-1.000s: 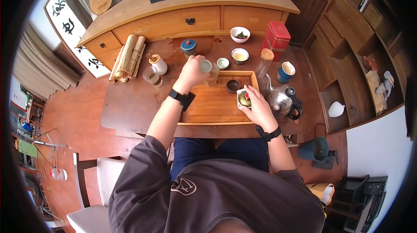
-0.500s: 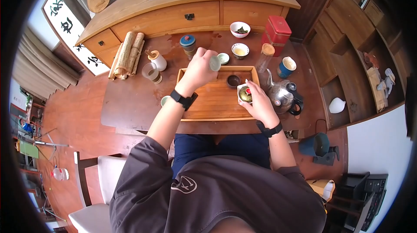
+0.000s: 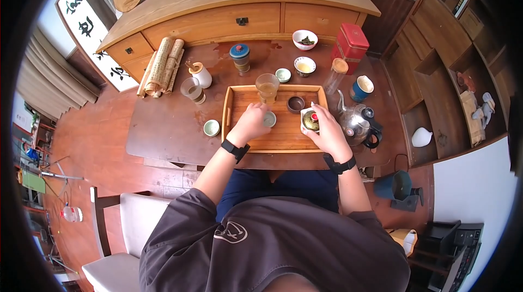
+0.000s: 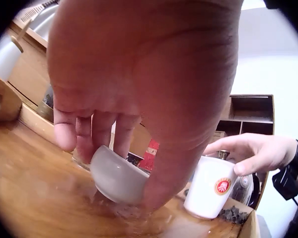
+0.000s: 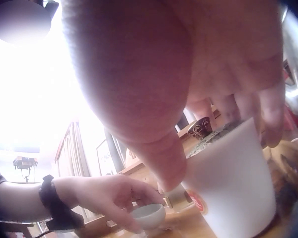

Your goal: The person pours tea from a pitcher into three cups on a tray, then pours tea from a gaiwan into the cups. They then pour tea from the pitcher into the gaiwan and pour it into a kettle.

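My left hand (image 3: 257, 121) pinches a small pale green cup (image 3: 270, 120) by its rim, low on the wooden tray (image 3: 283, 142). In the left wrist view the fingers (image 4: 102, 129) curl round the cup (image 4: 116, 177), which sits at the wet tray surface. At the tray's right edge my right hand (image 3: 325, 129) grips a white lidded cup with a red knob (image 3: 309, 121). That white cup (image 5: 233, 191) carries a red mark and fills the right wrist view. A glass pitcher of tea (image 3: 267, 88) and a dark cup (image 3: 296, 104) stand at the back of the tray.
A steel kettle (image 3: 355, 123) stands right of the tray, with a blue mug (image 3: 359, 89), a corked glass jar (image 3: 335, 75) and a red tin (image 3: 351, 41) behind it. Bowls (image 3: 303, 66), a lidded jar (image 3: 239, 56), a glass (image 3: 192, 90), a scroll (image 3: 160, 66) and a small cup (image 3: 211, 127) lie about.
My left hand brought the small cup from up by the glass pitcher back toward me and down onto the tray's middle. The right hand kept its hold on the white lidded cup.
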The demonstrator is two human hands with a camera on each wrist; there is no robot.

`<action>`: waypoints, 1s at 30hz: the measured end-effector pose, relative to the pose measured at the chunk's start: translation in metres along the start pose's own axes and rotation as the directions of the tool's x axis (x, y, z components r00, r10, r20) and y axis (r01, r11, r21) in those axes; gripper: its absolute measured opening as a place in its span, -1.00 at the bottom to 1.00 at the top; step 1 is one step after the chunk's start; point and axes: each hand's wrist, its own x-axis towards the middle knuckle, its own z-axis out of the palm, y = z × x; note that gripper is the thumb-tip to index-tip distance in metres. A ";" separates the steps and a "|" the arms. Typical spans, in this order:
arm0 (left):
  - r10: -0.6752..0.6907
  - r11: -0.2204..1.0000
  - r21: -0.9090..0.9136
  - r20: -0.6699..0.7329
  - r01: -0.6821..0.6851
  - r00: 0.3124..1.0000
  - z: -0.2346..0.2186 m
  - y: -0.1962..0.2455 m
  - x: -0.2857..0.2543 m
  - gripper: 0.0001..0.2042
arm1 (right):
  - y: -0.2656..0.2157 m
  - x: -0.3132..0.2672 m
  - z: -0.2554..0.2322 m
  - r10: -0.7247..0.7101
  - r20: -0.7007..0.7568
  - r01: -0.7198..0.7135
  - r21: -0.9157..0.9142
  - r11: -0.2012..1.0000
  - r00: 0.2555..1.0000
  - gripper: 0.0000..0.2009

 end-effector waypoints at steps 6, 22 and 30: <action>-0.017 1.000 0.013 0.066 0.016 0.998 0.006 -0.007 -0.004 -0.36 | -0.002 0.001 0.000 0.019 0.017 -0.018 -0.042 0.999 1.000 -0.15; -0.360 0.916 0.123 -0.173 0.383 0.917 -0.105 -0.052 -0.088 -0.35 | 0.008 0.123 -0.023 -0.098 0.122 0.116 -0.151 0.982 0.988 -0.49; -0.356 0.933 -0.002 -0.152 0.360 0.922 -0.081 -0.091 -0.105 -0.30 | 0.055 0.231 0.057 -0.249 0.321 0.312 -0.161 0.936 0.914 -0.47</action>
